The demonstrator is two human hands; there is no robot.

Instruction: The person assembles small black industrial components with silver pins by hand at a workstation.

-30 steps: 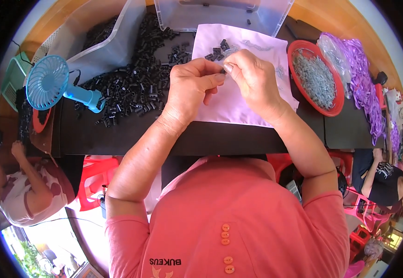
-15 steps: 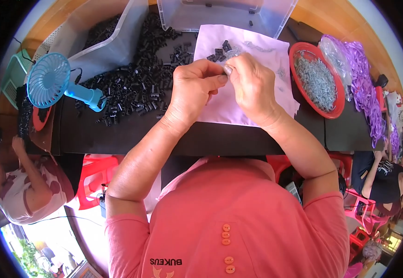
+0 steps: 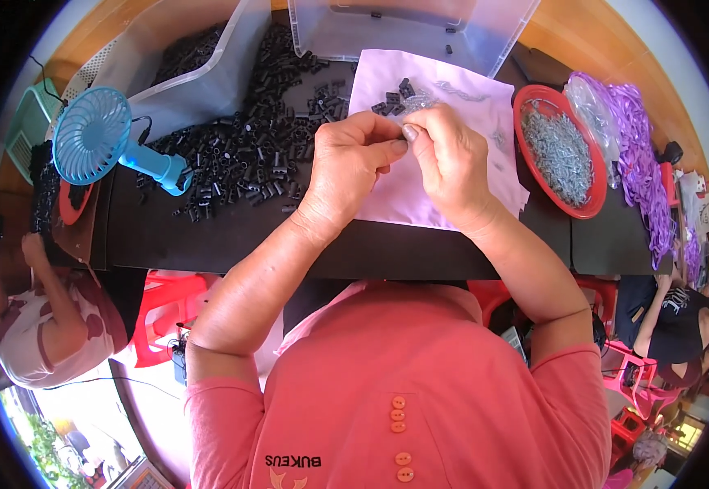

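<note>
Over a pink cloth (image 3: 452,191) on the dark table, my two hands meet at the fingertips. My left hand (image 3: 358,155) is closed, thumb pressed to the fingers, on something too hidden to name. My right hand (image 3: 448,155) pinches at the same spot, its grip also covering whatever is there. Just beyond the fingertips lie several short black tubes (image 3: 393,102) and a little heap of small clear or silvery pieces (image 3: 422,98). A large spread of black tubes (image 3: 240,155) covers the table left of my left hand.
A red bowl (image 3: 596,191) of small metal pieces stands right of the cloth, beside purple straps (image 3: 636,138). A blue fan (image 3: 94,134) stands at left. One clear bin (image 3: 200,90) holds black parts; another (image 3: 407,33) is at the back. People sit at both sides.
The whole view has shifted slightly, so the table things sit a little lower and further right. My hands stay together at the fingertips, with little change in their grip.
</note>
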